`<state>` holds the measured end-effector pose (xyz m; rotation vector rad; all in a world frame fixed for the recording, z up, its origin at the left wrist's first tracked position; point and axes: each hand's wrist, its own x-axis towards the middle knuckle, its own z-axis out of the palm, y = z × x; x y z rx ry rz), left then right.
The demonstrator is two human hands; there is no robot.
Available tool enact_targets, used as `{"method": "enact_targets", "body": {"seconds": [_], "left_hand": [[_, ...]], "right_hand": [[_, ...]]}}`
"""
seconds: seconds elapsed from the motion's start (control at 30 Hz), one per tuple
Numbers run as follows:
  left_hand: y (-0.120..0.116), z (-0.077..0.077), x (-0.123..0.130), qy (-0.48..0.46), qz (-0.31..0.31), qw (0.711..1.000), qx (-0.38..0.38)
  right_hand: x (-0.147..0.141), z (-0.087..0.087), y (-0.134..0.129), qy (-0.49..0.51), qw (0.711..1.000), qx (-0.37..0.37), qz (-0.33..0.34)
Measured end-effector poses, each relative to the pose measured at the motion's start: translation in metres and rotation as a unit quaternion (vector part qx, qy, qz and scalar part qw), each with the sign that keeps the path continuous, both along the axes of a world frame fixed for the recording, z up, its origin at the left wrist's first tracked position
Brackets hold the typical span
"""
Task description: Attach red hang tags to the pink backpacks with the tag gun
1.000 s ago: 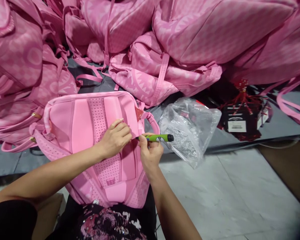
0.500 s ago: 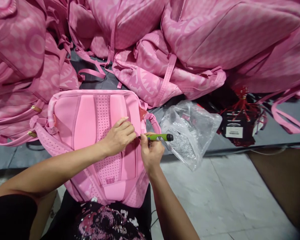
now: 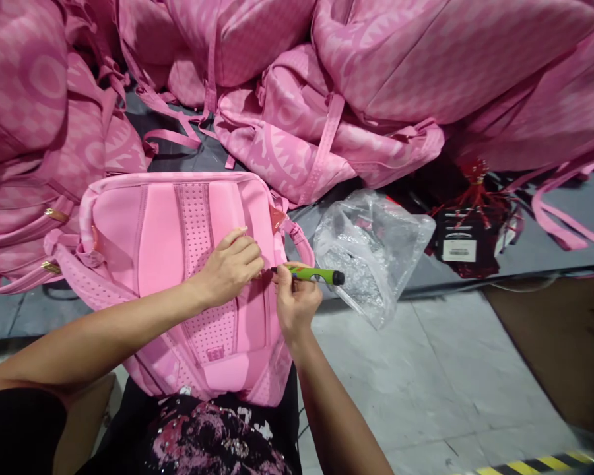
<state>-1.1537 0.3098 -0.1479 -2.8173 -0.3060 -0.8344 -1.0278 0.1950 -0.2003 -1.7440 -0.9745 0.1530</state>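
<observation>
A pink backpack [image 3: 163,237] rests across my lap and against the table edge, its padded back panel facing up. My left hand [image 3: 232,267] lies over the panel, fingers curled together and closed on the fabric by a seam right of the dotted strip. What lies under its fingertips is partly hidden. In my right hand [image 3: 298,303] is a green marker pen [image 3: 317,274], pinched between thumb and fingers. The pen's dark tip points left at the seam, close to my left fingertips; whether it touches the fabric I cannot tell. Its black end points right.
More pink backpacks [image 3: 455,59] are heaped along the grey table [image 3: 426,282]. A crumpled clear plastic bag [image 3: 371,257] hangs over the edge on the right. Beyond it lie black tags [image 3: 459,241] with red strings. Yellow-and-black tape [image 3: 529,466] marks the floor.
The view has shifted slightly, so most things sit a little further left and up. Both hands keep their places on the backpack, and the marker pen tilts slightly more downward at its black end.
</observation>
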Motion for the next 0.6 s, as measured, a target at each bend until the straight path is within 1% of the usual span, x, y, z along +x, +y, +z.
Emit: {"method": "enact_targets", "body": {"seconds": [0.1, 0.3, 0.37, 0.5, 0.6], "left_hand": [[0.0003, 0.0000, 0.0012, -0.002, 0.001, 1.000, 0.005], [0.0010, -0.0017, 0.0019, 0.003, 0.000, 1.000, 0.001], [0.0013, -0.0022, 0.0020, 0.008, 0.005, 1.000, 0.000], [0.0026, -0.0028, 0.0029, 0.006, 0.002, 1.000, -0.004], [0.0039, -0.0044, 0.0047, -0.003, 0.002, 1.000, -0.006]], "right_hand": [[0.0003, 0.0014, 0.0007, 0.015, 1.000, 0.002, -0.001], [0.0023, 0.0034, 0.0016, 0.006, 1.000, -0.007, 0.004], [0.0030, 0.0017, 0.0023, 0.002, 1.000, -0.008, 0.015], [0.0035, -0.0033, 0.0036, 0.024, 1.000, -0.003, -0.004], [0.0027, -0.0044, 0.0046, 0.026, 1.000, -0.011, 0.006]]}}
